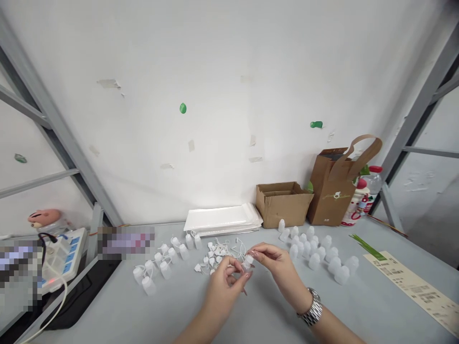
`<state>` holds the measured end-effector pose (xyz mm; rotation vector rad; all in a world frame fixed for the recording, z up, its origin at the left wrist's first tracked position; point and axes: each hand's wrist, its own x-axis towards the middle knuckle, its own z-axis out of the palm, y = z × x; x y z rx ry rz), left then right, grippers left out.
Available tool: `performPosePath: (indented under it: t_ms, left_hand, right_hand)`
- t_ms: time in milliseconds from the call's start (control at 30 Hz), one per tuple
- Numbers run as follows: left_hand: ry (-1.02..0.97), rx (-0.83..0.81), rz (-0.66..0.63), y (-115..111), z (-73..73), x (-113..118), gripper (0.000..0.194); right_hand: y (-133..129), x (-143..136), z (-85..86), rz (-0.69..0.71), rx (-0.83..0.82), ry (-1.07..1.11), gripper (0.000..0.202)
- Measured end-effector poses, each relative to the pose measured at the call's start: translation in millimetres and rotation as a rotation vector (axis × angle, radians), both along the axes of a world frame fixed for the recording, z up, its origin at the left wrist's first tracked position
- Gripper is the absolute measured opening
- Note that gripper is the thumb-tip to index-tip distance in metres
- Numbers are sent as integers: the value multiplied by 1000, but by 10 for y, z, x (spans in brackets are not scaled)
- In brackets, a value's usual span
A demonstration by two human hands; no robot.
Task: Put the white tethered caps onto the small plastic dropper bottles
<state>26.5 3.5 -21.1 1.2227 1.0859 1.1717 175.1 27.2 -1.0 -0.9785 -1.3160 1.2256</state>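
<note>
My left hand [229,282] pinches a small translucent bottle [246,264] near the middle of the grey table. The fingertips of my right hand [270,260] are closed on the white cap at the top of that bottle. Just behind my left hand lies a loose pile of white caps with cords [213,253]. Several bottles with corded caps [165,270] stand to the left. On the right are several translucent bottles without cords [314,261], most of them upright.
White padded envelopes [222,219], an open cardboard box [285,205] and a brown paper bag [328,196] line the wall. A printed paper strip [412,286] lies at the right. A power strip [64,258] and a black tray-like object [81,298] are at the left.
</note>
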Motion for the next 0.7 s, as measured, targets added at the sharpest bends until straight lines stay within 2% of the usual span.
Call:
performPosePath:
  t_ms: [267, 400, 467, 700]
  left_hand:
    - [57, 21, -9, -23, -54, 8, 32]
    - [131, 41, 6, -38, -12, -5, 63]
    - [133, 45, 8, -47, 17, -17, 71]
    - [154, 141, 81, -65, -6, -93, 65]
  right_hand:
    - [9, 28, 25, 85, 60, -120, 21]
    - [36, 62, 28, 174, 68, -131, 22]
    - [42, 84, 45, 220, 106, -188, 21]
    - [24, 132, 86, 208, 284, -414, 13]
